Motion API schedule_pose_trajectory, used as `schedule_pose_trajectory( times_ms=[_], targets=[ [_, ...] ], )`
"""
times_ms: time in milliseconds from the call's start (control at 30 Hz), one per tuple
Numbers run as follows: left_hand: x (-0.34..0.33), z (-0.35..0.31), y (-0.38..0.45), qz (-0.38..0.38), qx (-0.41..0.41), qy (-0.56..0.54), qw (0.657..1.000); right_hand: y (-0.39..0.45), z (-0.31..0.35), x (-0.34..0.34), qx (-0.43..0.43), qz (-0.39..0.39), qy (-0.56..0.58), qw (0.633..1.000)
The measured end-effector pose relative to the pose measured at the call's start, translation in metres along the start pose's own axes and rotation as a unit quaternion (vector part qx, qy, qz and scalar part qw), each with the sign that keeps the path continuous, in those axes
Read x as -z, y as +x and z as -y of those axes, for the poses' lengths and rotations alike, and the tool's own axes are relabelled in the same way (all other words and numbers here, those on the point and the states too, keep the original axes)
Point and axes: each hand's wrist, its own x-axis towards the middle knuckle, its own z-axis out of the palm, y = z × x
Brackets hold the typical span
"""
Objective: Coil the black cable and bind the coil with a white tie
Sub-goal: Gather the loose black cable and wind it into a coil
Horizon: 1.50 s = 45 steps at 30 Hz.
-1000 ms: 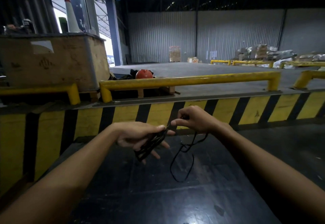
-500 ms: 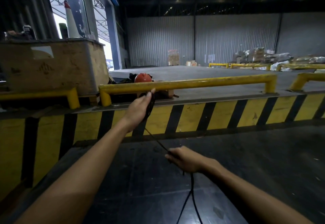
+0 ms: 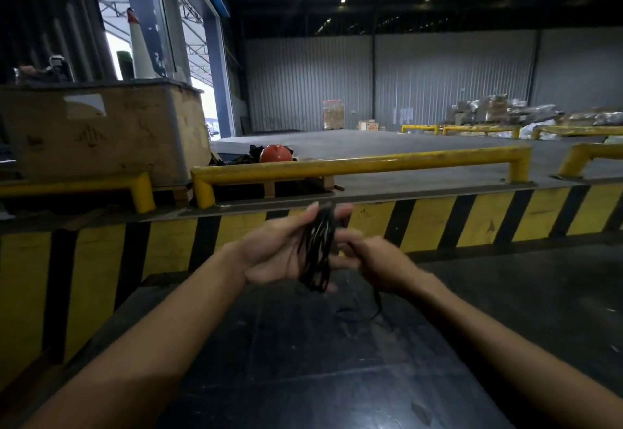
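The black cable (image 3: 318, 248) is gathered into a long bundle of several loops lying across the palm of my left hand (image 3: 286, 250), whose fingers curl round it. My right hand (image 3: 374, 260) is right beside the bundle, closed on the loose end of the cable, which hangs down from my fist toward the dark surface (image 3: 376, 307). Both hands are slightly blurred. No white tie is visible.
I am at a dark glossy table (image 3: 303, 361). Behind it runs a yellow-and-black striped kerb (image 3: 438, 219) with yellow rails (image 3: 354, 165). A wooden crate (image 3: 101, 132) stands at the left, a red helmet (image 3: 275, 154) behind the rail.
My left hand has come back down from the rail with the coil. My right hand rose up to meet it, and the stretched length of cable between them is gone.
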Motion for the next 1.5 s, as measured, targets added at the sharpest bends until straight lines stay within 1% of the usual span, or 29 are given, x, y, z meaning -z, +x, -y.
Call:
schedule_pose_trajectory(
  times_ms=[33, 67, 133, 267, 333, 400, 467, 500, 533, 600, 667, 700, 733, 767, 800, 833, 867, 900, 967, 1000, 1067, 1167, 1233, 1300, 1333, 1367, 1400, 1433, 1500],
  targets=[
    [-0.005, -0.001, 0.008, -0.035, -0.059, -0.027, 0.997, -0.002, 0.009, -0.011, 0.005, 0.018, 0.028, 0.999],
    [-0.008, -0.001, 0.015, -0.095, -0.116, -0.046, 0.988, -0.003, 0.019, -0.021, 0.004, 0.038, 0.051, 0.998],
    [-0.006, -0.006, 0.024, -0.202, -0.203, -0.068, 0.956, -0.008, 0.035, -0.035, -0.005, 0.078, 0.078, 0.994],
    [0.015, -0.013, 0.022, -0.338, -0.278, 0.035, 0.899, -0.017, 0.035, -0.038, -0.007, 0.177, 0.076, 0.981],
    [0.022, -0.014, 0.015, -0.392, -0.285, 0.107, 0.868, -0.018, 0.026, -0.031, -0.031, 0.24, 0.073, 0.968],
    [0.029, -0.014, 0.008, -0.44, -0.264, 0.246, 0.822, -0.019, 0.018, -0.027, -0.055, 0.277, 0.05, 0.958],
    [0.036, -0.009, 0.001, -0.474, -0.195, 0.421, 0.748, -0.018, 0.01, -0.02, -0.063, 0.287, 0.02, 0.956],
    [0.039, -0.006, -0.002, -0.471, -0.147, 0.486, 0.721, -0.016, 0.006, -0.014, -0.063, 0.279, 0.003, 0.958],
    [0.04, -0.002, -0.004, -0.456, -0.091, 0.529, 0.71, -0.014, 0.005, -0.006, -0.061, 0.261, -0.009, 0.963],
    [0.039, 0.005, -0.003, -0.396, 0.054, 0.582, 0.708, -0.007, 0.002, 0.012, -0.063, 0.212, -0.01, 0.975],
    [0.031, 0.011, -0.003, -0.302, 0.217, 0.598, 0.71, 0.001, -0.003, 0.029, -0.045, 0.141, -0.034, 0.988],
    [0.026, 0.013, -0.005, -0.254, 0.272, 0.582, 0.723, 0.005, -0.008, 0.036, -0.026, 0.089, -0.056, 0.994],
    [0.023, 0.014, -0.008, -0.209, 0.296, 0.548, 0.754, 0.008, -0.012, 0.042, -0.013, 0.038, -0.062, 0.997],
    [0.02, 0.016, -0.012, -0.172, 0.293, 0.497, 0.799, 0.009, -0.017, 0.046, -0.012, 0.001, -0.049, 0.999],
    [0.021, 0.017, -0.015, -0.141, 0.269, 0.42, 0.855, 0.009, -0.019, 0.048, -0.022, -0.021, -0.021, 0.999],
    [0.021, 0.018, -0.017, -0.108, 0.232, 0.322, 0.912, 0.007, -0.021, 0.046, -0.041, -0.023, 0.014, 0.999],
    [0.02, 0.019, -0.018, -0.071, 0.192, 0.213, 0.955, 0.004, -0.02, 0.04, -0.066, -0.008, 0.05, 0.997],
    [0.018, 0.018, -0.017, -0.029, 0.15, 0.112, 0.982, 0.0, -0.017, 0.03, -0.091, 0.018, 0.088, 0.992],
    [0.006, 0.015, -0.009, 0.018, 0.045, -0.015, 0.999, -0.011, -0.005, 0.0, -0.095, 0.07, 0.137, 0.984],
    [0.0, 0.012, -0.004, 0.009, -0.012, -0.042, 0.999, -0.019, 0.004, -0.017, -0.079, 0.088, 0.143, 0.983],
    [-0.012, 0.002, 0.005, -0.074, -0.117, -0.062, 0.988, -0.033, 0.023, -0.049, -0.046, 0.102, 0.129, 0.985],
    [-0.01, -0.017, 0.009, -0.24, -0.244, -0.065, 0.937, -0.053, 0.038, -0.072, -0.045, 0.11, 0.125, 0.985],
    [0.002, -0.021, 0.007, -0.334, -0.279, 0.01, 0.9, -0.059, 0.035, -0.068, -0.044, 0.113, 0.129, 0.984],
    [0.014, -0.016, 0.004, -0.419, -0.238, 0.173, 0.859, -0.054, 0.028, -0.051, -0.041, 0.115, 0.123, 0.985],
    [0.019, -0.011, 0.002, -0.442, -0.185, 0.281, 0.831, -0.05, 0.025, -0.038, -0.037, 0.109, 0.116, 0.987],
    [0.024, -0.005, 0.0, -0.442, -0.114, 0.385, 0.802, -0.045, 0.021, -0.025, -0.032, 0.098, 0.106, 0.989],
    [0.028, 0.001, -0.002, -0.423, -0.04, 0.461, 0.779, -0.039, 0.017, -0.01, -0.026, 0.083, 0.091, 0.992],
    [0.029, 0.006, -0.004, -0.392, 0.03, 0.498, 0.773, -0.034, 0.015, 0.004, -0.018, 0.067, 0.071, 0.995],
    [0.024, 0.013, -0.003, -0.311, 0.154, 0.515, 0.784, -0.024, 0.012, 0.027, 0.0, 0.049, 0.017, 0.999]
  ],
)
